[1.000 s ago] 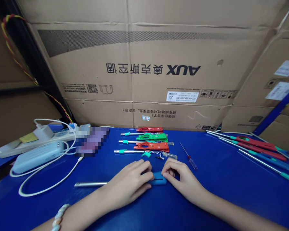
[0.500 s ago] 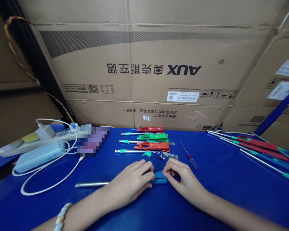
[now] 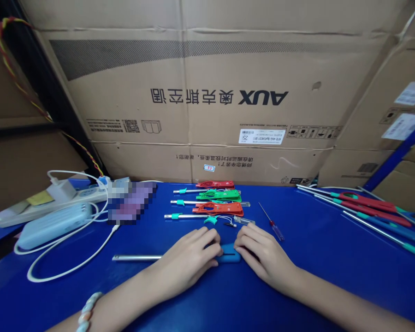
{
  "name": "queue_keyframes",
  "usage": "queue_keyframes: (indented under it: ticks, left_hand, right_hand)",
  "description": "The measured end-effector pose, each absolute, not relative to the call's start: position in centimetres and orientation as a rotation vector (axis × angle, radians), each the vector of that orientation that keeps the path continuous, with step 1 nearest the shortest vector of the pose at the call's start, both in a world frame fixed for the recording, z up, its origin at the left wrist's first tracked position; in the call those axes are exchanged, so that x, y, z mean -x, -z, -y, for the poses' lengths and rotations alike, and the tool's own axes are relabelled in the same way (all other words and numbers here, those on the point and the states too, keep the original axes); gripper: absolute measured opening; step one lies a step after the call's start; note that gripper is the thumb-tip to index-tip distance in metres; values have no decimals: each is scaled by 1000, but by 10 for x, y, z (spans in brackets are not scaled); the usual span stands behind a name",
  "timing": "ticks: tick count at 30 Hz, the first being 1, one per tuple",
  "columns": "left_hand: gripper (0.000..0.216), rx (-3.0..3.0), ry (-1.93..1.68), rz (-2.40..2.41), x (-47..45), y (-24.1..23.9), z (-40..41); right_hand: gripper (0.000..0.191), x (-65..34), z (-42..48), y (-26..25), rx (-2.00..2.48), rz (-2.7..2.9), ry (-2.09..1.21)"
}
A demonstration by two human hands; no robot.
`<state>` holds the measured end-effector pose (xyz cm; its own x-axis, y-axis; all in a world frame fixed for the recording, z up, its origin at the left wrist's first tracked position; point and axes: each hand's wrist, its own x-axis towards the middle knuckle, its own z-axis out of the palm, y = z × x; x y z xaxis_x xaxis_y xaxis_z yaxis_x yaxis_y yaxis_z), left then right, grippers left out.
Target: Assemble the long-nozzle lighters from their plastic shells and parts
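A tool with a blue plastic handle (image 3: 229, 253) and a long metal rod (image 3: 136, 257) lies flat on the blue table (image 3: 318, 258). My left hand (image 3: 188, 260) rests on the handle's left part, fingers curled over it. My right hand (image 3: 263, 256) presses on the handle's right end with bent fingers. The handle's middle shows between the two hands; the rest is hidden under them. The rod sticks out to the left of my left hand.
Behind my hands lie a red (image 3: 218, 209), a green (image 3: 219, 196) and another red tool (image 3: 215, 185) with rods, plus a small screwdriver (image 3: 270, 223). More long tools (image 3: 366, 207) lie at the right. A power strip (image 3: 48, 200), white cable (image 3: 69, 263) and pale case (image 3: 53, 223) sit left. Cardboard boxes (image 3: 207, 92) wall the back.
Both hands stay on the blue handle; the right hand has closed in slightly over its end. The tool has barely shifted; the view moved a little.
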<state>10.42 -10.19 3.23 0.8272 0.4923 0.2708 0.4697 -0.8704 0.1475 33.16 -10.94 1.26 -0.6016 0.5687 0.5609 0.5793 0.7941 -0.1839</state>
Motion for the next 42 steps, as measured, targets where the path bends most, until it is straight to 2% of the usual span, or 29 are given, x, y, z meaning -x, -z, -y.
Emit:
queue_keyframes:
  ticks: [2, 12, 21, 27, 35, 42]
  left_hand:
    - [8, -2925, -479, -772, -104, -32, 100]
    - [10, -2931, -510, -744, -101, -30, 100]
    - [13, -2873, -436, -775, -102, -31, 101]
    - [13, -2868, -476, -745, -102, -32, 103]
    - [13, -2859, -464, -749, -102, -32, 103]
    - [14, -2867, -451, -736, -103, -33, 104]
  right_hand:
    - [23, -332, 109, -14, 848, 2337, -5]
    - [28, -337, 104, -12, 792, 2410, 270]
    - [21, -337, 104, -8, 839, 2371, 56]
    - [21, -337, 103, -7, 826, 2378, 43]
    - [28, -339, 101, -7, 686, 2421, 466]
    - [28, -341, 100, -5, 702, 2462, 463]
